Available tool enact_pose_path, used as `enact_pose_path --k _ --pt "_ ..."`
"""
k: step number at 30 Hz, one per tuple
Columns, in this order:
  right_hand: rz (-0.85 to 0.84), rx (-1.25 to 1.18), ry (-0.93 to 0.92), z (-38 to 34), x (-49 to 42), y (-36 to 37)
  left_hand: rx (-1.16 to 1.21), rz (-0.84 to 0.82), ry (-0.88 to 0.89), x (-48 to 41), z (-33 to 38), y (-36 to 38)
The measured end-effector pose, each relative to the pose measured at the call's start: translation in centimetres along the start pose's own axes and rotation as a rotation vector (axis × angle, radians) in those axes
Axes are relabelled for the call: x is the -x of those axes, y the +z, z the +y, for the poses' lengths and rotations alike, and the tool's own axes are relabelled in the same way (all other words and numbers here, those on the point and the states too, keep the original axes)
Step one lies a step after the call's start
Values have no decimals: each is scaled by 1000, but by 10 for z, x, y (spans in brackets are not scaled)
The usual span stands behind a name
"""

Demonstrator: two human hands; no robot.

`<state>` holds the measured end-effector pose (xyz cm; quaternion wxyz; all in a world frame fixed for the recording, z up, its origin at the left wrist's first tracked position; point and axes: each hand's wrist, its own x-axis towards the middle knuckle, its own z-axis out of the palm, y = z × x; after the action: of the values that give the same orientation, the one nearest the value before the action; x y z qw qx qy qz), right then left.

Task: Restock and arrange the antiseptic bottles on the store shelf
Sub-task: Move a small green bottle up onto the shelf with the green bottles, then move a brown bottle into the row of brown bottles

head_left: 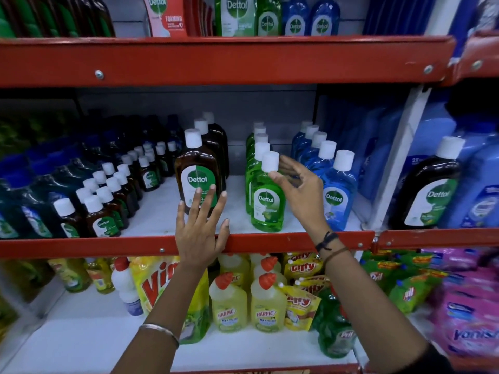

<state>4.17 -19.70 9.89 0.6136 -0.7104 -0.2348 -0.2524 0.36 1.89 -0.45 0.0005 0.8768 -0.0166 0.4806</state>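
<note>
The left hand (201,233) is lying over the red shelf edge (270,242), fingers spread, tips touching the brown bottle (198,174) behind. Right of it, the right hand (297,190) is curling loosely open beside the green bottle (267,198).

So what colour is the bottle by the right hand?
Green bottle, white cap; head view.

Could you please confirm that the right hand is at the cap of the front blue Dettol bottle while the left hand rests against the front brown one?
Not quite: the head view shows the right hand at the cap of the front green Dettol bottle, not the blue one. The left hand does rest against the front brown Dettol bottle.
</note>
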Motion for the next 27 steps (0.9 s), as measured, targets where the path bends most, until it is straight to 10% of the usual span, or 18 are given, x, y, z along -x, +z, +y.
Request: enact_pose_path --k 13,19,27 --pt "727 357 -301 7 -19 -179 58 -10 -87 -15 43 1" --pt "403 333 45 30 -31 -235 44 10 -71 -14 41 3" --pt "260 287 73 22 -32 -260 63 -31 -87 -13 42 0"
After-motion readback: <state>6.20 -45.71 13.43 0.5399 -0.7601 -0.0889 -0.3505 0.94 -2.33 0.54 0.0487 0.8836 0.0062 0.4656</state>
